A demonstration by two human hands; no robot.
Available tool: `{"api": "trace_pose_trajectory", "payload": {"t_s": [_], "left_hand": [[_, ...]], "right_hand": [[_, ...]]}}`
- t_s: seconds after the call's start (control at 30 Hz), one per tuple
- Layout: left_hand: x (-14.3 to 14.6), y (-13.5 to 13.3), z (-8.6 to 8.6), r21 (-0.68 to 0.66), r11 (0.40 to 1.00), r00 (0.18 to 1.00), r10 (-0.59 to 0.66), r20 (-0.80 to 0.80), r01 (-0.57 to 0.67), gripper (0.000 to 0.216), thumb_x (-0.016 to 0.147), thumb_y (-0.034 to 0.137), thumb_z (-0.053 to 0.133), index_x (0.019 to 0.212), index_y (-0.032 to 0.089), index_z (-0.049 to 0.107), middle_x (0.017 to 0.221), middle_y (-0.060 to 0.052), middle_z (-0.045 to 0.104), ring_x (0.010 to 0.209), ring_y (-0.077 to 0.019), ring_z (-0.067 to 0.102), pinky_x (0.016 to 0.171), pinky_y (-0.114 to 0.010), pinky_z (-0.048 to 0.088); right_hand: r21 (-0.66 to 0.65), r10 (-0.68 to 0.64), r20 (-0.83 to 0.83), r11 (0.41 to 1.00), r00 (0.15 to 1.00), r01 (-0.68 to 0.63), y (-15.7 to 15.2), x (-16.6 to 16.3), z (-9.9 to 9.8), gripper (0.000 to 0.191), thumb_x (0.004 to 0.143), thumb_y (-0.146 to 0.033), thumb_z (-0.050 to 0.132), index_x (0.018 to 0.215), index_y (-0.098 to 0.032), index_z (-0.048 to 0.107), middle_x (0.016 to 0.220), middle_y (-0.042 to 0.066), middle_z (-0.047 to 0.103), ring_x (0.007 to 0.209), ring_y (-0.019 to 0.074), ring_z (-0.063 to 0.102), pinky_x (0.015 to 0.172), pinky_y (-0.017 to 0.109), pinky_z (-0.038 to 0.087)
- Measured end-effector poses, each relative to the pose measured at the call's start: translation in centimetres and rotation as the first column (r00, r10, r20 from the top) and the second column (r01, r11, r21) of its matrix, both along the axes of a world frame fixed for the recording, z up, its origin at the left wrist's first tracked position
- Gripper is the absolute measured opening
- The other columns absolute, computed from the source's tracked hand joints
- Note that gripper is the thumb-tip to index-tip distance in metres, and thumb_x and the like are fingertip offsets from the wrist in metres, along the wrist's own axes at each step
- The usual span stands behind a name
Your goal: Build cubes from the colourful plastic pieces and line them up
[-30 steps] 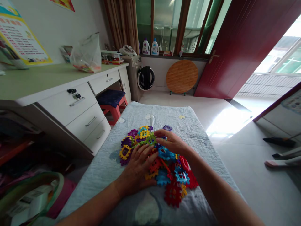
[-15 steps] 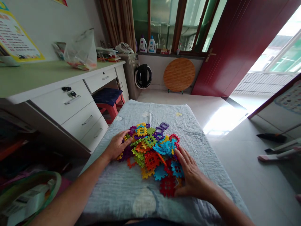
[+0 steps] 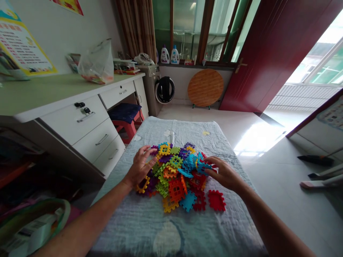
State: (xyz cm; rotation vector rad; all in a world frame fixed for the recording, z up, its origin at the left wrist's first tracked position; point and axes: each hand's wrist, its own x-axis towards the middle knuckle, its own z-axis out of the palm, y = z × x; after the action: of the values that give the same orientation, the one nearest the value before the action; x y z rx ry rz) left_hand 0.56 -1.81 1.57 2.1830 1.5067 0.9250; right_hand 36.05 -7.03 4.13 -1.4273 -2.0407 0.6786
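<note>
A heap of colourful interlocking plastic tiles (image 3: 175,184), square with notched edges, lies on a cloth-covered table (image 3: 171,239). At the heap's left side, my left hand (image 3: 142,166) has its fingers apart and holds nothing, close to purple and yellow tiles. My right hand (image 3: 225,173) is at the right side, thumb and fingers closed around a blue tile (image 3: 204,167); red pieces show just behind it. One red tile (image 3: 216,200) lies apart, flat on the cloth below my right hand. An orange window tile (image 3: 177,190) faces up in the front middle.
A desk with white drawers (image 3: 88,137) stands on the left, a plastic bag (image 3: 98,66) on top. Beyond the table are a red stool (image 3: 128,123), a washing machine (image 3: 151,85) and a round wooden tabletop (image 3: 205,87). A basket (image 3: 65,210) sits at lower left.
My right hand has moved up and away from the heap's front corner. The red tile there now lies apart to the right. My left hand has lifted slightly and shifted right.
</note>
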Motion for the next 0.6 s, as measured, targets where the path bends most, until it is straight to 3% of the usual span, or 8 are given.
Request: {"api": "trace_pose_trajectory", "payload": {"t_s": [0.13,0.2,0.3,0.43,0.6], "left_hand": [[0.0,5.7,-0.1,-0.065,0.998,0.999,0.004,-0.032,-0.006,0.05,0.088,0.051,0.038,0.122,0.018,0.055,0.131,-0.011,0.048,0.128,-0.0266,0.038,0.11,-0.045,0.024],[0.6,8.0,-0.2,-0.131,0.99,0.998,-0.057,-0.006,0.056,0.052,0.086,0.054,0.039,0.12,0.019,0.056,0.127,-0.01,0.054,0.125,-0.0267,0.041,0.109,-0.045,0.025],[2.1,9.3,0.0,-0.277,0.934,0.969,-0.187,0.161,0.226,0.053,0.082,0.059,0.044,0.109,0.019,0.064,0.116,-0.008,0.063,0.117,-0.0269,0.05,0.103,-0.04,0.035],[3.4,7.8,0.9,-0.401,0.823,0.903,-0.287,0.319,0.403,0.048,0.079,0.057,0.051,0.106,0.02,0.067,0.107,-0.004,0.068,0.105,-0.025,0.058,0.095,-0.034,0.043],[3.0,4.6,2.4,-0.427,0.778,0.879,-0.334,0.34,0.461,0.042,0.084,0.051,0.049,0.11,0.022,0.064,0.11,-0.002,0.066,0.104,-0.0234,0.058,0.095,-0.034,0.043]], "right_hand": [[-0.074,-0.139,-0.081,0.988,0.987,0.133,3.8,-0.4,0.6,0.031,0.082,-0.044,0.055,0.097,-0.02,0.065,0.094,0.008,0.068,0.082,0.0215,0.063,0.079,0.039,0.05],[-0.032,-0.234,-0.049,0.972,0.971,0.233,6.4,-0.9,0.0,0.033,0.083,-0.046,0.052,0.098,-0.02,0.065,0.102,0.009,0.066,0.092,0.0242,0.061,0.085,0.043,0.046],[-0.061,-0.262,0.005,0.963,0.965,0.261,9.8,-2.4,-1.2,0.041,0.085,-0.048,0.048,0.11,-0.019,0.061,0.117,0.011,0.061,0.11,0.0275,0.053,0.097,0.045,0.037],[-0.2,-0.11,-0.057,0.975,0.992,0.097,11.6,-4.9,-2.0,0.045,0.084,-0.048,0.051,0.12,-0.021,0.055,0.119,0.008,0.06,0.115,0.0262,0.051,0.1,0.043,0.035],[-0.317,0.075,-0.327,0.93,0.942,-0.185,10.9,-7.0,-1.2,0.047,0.085,-0.045,0.05,0.125,-0.02,0.049,0.112,0.006,0.064,0.102,0.0201,0.058,0.093,0.038,0.042]]}}
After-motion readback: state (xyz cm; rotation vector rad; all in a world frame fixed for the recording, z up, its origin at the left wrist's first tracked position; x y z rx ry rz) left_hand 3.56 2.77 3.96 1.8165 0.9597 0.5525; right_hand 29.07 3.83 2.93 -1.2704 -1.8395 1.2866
